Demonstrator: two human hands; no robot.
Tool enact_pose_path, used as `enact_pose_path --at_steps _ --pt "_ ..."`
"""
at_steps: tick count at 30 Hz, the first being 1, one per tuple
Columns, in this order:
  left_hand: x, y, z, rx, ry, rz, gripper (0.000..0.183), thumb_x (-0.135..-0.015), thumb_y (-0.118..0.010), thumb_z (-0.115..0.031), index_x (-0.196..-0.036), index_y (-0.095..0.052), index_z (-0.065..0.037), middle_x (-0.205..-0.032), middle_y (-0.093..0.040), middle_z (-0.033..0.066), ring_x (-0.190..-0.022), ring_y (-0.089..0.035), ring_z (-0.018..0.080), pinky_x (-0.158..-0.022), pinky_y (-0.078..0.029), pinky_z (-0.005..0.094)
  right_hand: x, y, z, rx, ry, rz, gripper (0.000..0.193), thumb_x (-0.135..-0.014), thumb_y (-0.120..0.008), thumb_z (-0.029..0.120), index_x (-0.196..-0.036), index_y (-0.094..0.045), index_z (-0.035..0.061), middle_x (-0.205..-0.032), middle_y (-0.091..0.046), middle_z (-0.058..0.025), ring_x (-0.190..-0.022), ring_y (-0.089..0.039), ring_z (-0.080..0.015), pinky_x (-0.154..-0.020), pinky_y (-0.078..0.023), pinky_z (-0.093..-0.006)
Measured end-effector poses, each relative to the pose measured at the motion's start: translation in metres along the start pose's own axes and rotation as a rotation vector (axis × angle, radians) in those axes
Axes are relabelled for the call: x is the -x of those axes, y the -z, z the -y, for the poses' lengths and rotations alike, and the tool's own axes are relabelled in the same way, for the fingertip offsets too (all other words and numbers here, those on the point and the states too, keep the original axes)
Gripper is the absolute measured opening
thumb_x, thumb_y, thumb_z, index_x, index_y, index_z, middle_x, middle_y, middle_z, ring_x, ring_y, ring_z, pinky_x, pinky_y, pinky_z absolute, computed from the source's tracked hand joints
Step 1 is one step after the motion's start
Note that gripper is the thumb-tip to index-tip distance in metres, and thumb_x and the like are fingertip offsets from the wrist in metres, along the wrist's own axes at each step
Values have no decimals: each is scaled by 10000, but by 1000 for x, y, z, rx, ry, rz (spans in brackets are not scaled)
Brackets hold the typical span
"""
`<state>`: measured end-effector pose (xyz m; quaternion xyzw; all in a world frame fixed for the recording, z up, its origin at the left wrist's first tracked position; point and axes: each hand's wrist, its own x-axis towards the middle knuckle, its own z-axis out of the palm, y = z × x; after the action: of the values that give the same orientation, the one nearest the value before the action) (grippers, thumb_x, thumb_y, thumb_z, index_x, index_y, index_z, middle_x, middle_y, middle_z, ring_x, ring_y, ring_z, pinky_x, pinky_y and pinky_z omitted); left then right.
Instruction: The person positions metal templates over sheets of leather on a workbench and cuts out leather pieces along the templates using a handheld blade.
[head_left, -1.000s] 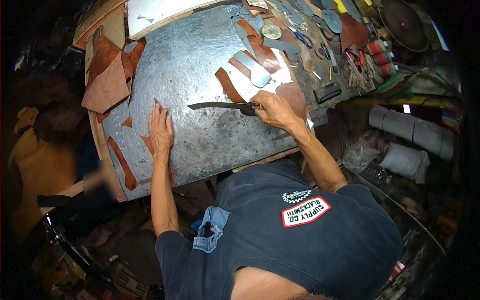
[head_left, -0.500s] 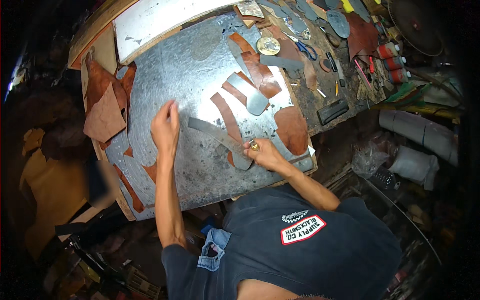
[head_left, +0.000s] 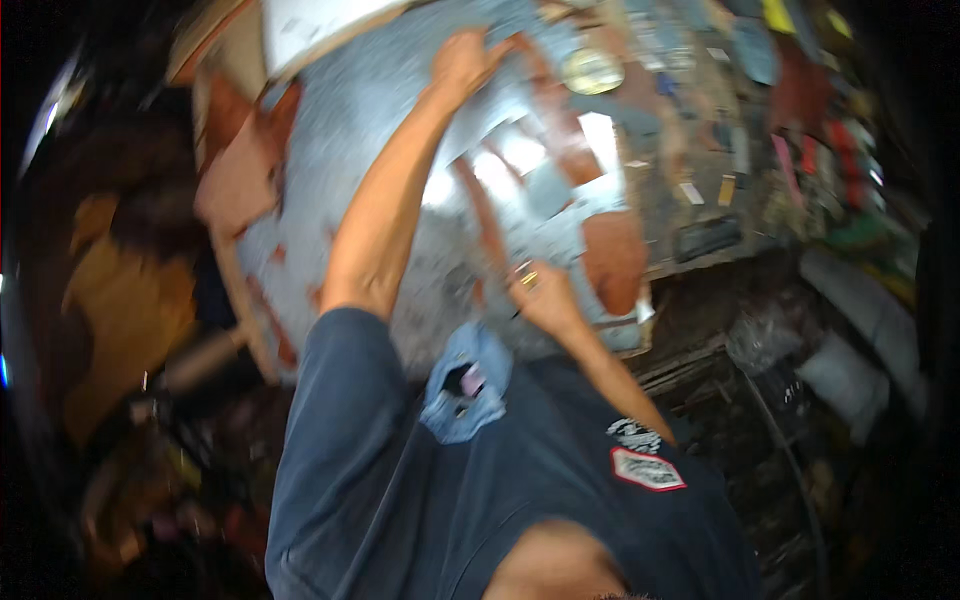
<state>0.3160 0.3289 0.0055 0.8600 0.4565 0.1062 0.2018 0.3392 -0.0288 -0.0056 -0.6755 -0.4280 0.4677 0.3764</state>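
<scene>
My left hand [head_left: 465, 68] reaches to the far part of the grey metal-like work surface [head_left: 350, 130]. Its fingertips are beside the end of a brown leather strip [head_left: 536, 66]; blur hides whether they grip it. Close to my body, my right hand [head_left: 546, 300] is closed around a small tool with a brass-coloured end [head_left: 527, 275], its kind unclear. Just beyond that hand lies a narrow brown leather strip [head_left: 481, 210]. A grey rounded template [head_left: 548, 190] rests among brown pieces farther up. To the right of my right hand is a broad brown leather piece [head_left: 613, 262].
Leather scraps [head_left: 238, 185] lie along the left edge. On the wooden bench [head_left: 690, 225] at right are a black case-like object [head_left: 708, 238], tools and bottles. A round tape-like roll [head_left: 592, 71] sits at the back. Bagged rolls [head_left: 850, 375] stand right of the bench.
My left hand has moved far forward and right. The long grey strip beside my right hand no longer shows there. My right hand keeps the small tool. The view has shifted and blurred.
</scene>
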Motion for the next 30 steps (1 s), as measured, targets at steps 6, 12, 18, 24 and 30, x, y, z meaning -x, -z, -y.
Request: enact_pose_path --at_steps 6,12,18,24,30 --pt "210 43 144 -226 156 -494 490 -843 -691 -371 -1094 -653 50 -1131 -630 286 -1122 -563 427 -958 -438 488 -1 17 21 -239 -352 125 178 -941 -606 174 -946 -625 -2 -583 -561 -23 -423 -526 -102 -384 -402 -264" --pt "467 63 120 -284 735 -220 619 -883 -643 -411 -1322 -523 8 -1472 -337 310 -1377 -267 499 -1093 -267 568 -4 14 17 -232 -343 167 182 -941 -618 159 -989 -599 -16 -592 -548 -21 -402 -508 -99 -353 -396 -250" --pt "521 27 44 53 442 -157 428 -918 -608 -293 -1265 -579 -45 -1494 -380 200 -1411 -256 456 -1139 -179 570 -6 12 14 -186 -296 148 184 -944 -625 183 -987 -599 6 -604 -557 -15 -401 -507 -97 -356 -392 -242" --pt "496 68 110 148 379 -461 351 -903 -616 -124 -1190 -576 74 -1384 -450 303 -1307 -403 476 -1087 -343 496 1 16 11 -148 -258 48 229 -924 -658 231 -971 -598 15 -646 -569 -9 -400 -498 -95 -365 -384 -236" --pt "411 109 230 -126 263 -514 483 -899 -639 -263 -1251 -547 56 -1313 -519 299 -1236 -457 476 -1026 -385 515 3 8 20 -58 -214 -8 210 -924 -650 260 -940 -579 62 -594 -536 9 -381 -474 -90 -353 -364 -232"
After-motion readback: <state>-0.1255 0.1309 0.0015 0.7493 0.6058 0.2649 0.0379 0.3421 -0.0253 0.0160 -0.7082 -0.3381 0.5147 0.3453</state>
